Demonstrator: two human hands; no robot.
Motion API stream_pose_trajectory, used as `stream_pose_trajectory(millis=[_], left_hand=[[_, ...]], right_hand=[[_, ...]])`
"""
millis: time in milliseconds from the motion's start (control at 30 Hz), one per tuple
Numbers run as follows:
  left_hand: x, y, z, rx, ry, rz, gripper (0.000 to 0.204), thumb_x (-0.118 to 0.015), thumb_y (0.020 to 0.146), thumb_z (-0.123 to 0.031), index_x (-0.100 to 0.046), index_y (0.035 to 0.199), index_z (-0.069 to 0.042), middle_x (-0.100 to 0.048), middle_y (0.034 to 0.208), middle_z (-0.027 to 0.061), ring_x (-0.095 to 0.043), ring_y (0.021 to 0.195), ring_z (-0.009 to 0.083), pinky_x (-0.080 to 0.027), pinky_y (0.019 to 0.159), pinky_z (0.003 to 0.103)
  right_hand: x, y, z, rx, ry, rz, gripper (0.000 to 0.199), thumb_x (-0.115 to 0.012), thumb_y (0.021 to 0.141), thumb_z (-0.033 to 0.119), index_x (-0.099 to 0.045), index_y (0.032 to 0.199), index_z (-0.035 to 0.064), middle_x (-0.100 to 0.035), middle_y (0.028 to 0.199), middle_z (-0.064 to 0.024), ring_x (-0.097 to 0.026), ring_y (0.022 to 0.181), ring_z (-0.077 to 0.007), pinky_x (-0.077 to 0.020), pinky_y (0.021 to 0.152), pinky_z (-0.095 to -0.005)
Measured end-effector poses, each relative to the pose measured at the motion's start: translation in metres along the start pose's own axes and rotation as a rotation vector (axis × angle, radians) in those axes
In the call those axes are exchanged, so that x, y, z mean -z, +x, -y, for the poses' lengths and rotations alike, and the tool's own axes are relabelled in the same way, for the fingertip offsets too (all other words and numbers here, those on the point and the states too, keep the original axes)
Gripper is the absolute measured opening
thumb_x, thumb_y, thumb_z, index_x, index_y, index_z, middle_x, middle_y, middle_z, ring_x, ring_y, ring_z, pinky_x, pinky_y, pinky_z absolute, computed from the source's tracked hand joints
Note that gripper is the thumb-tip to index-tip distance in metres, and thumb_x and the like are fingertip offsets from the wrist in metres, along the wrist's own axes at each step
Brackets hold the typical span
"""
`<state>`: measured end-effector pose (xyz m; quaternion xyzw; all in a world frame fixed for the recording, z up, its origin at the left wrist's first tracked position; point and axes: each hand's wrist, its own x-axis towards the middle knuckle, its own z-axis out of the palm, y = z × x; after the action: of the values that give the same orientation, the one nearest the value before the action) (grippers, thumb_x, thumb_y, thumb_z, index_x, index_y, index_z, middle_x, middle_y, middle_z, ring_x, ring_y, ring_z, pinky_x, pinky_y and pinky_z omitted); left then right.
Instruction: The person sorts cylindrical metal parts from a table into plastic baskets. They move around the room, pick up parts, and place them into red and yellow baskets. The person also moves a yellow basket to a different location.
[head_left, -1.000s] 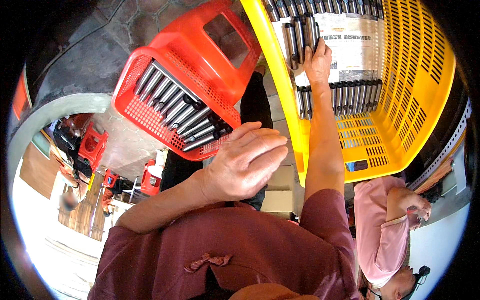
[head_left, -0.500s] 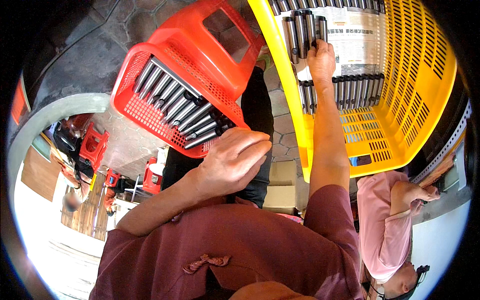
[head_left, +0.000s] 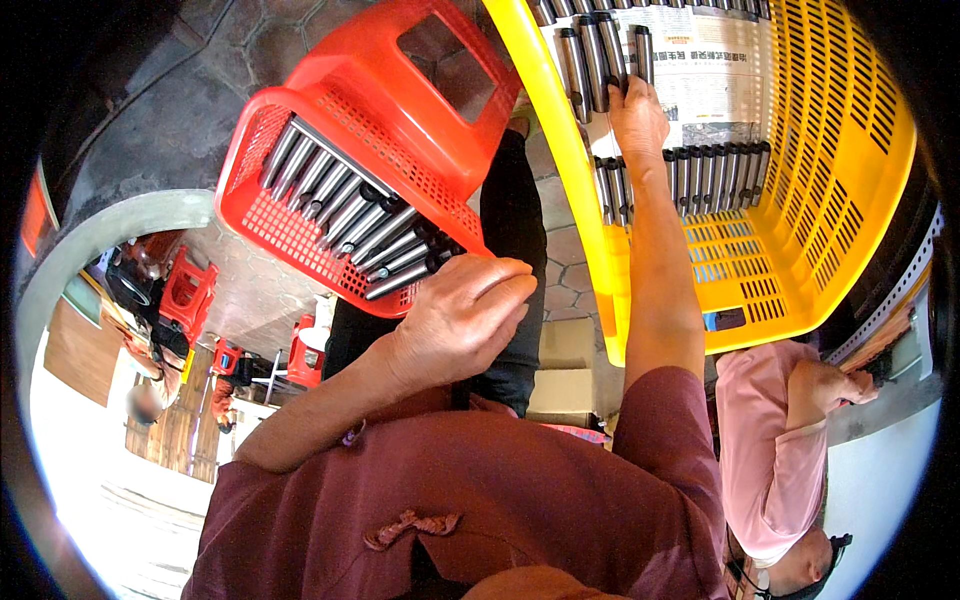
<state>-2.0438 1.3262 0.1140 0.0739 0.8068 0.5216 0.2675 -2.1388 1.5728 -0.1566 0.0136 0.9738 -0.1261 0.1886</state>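
My right hand (head_left: 640,122) reaches into a yellow plastic basket (head_left: 608,290), its fingers closed round the near end of a shiny metal rod (head_left: 611,48). That rod lies side by side with two similar rods on a newspaper sheet (head_left: 700,60). One more rod (head_left: 643,55) lies just right of them, with a gap between. My left hand (head_left: 468,305) is curled shut by the near right corner of a red plastic basket (head_left: 300,240); its fingers hide whatever it may hold. Several dark-ended metal rods (head_left: 345,205) lie in a row in the red basket.
Further rods (head_left: 720,180) form a near row in the yellow basket, with another row along its far side. A red plastic stool (head_left: 400,90) supports the red basket. A cardboard box (head_left: 562,370) stands between the baskets near me. A person in pink (head_left: 770,450) sits at the right.
The rod in my right hand has shifted slightly left, against the neighbouring rod, widening the gap to the rod on its right. My left hand stays curled in about the same place.
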Motion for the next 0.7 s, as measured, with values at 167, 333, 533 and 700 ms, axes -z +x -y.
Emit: stream_pose_trajectory(millis=[167, 333, 533, 700], left_hand=[[-0.001, -0.001, -0.001, 0.022, -0.019, 0.037, 0.027, -0.068, 0.075, -0.001, -0.062, 0.102, 0.002, -0.061, 0.104, 0.0153, -0.061, 0.091, 0.0315, -0.05, 0.08, 0.04], [0.002, -0.001, 0.001, 0.011, 0.001, 0.004, 0.028, -0.068, 0.076, -0.002, -0.062, 0.103, 0.002, -0.061, 0.105, 0.0151, -0.061, 0.091, 0.0317, -0.05, 0.079, 0.04], [0.003, 0.0, 0.002, 0.033, 0.009, 0.008, 0.026, -0.067, 0.076, -0.003, -0.062, 0.101, 0.001, -0.061, 0.104, 0.0143, -0.062, 0.091, 0.0309, -0.05, 0.08, 0.039], [0.002, 0.002, 0.001, 0.048, 0.029, 0.02, 0.026, -0.068, 0.077, -0.005, -0.061, 0.101, 0.001, -0.061, 0.105, 0.0142, -0.062, 0.093, 0.0305, -0.05, 0.081, 0.039]], right_hand=[[0.003, -0.016, 0.005, 0.038, 0.154, -0.087, 0.027, -0.063, 0.087, 0.032, -0.058, 0.097, 0.0072, -0.064, 0.094, -0.0166, -0.064, 0.078, -0.0395, -0.0511, 0.065, -0.0483], [-0.025, -0.057, -0.01, -0.026, 0.189, -0.023, 0.024, -0.057, 0.091, 0.03, -0.06, 0.1, 0.0091, -0.064, 0.09, -0.016, -0.064, 0.075, -0.0392, -0.0512, 0.066, -0.0486], [-0.007, -0.05, 0.009, -0.027, 0.066, 0.04, 0.031, -0.055, 0.092, 0.032, -0.06, 0.108, 0.005, -0.065, 0.096, -0.0193, -0.065, 0.078, -0.0409, -0.0533, 0.067, -0.048], [-0.016, -0.036, 0.012, -0.06, 0.008, 0.099, 0.032, -0.054, 0.092, 0.034, -0.058, 0.098, 0.0028, -0.064, 0.095, -0.0223, -0.065, 0.077, -0.0415, -0.053, 0.067, -0.0502]])
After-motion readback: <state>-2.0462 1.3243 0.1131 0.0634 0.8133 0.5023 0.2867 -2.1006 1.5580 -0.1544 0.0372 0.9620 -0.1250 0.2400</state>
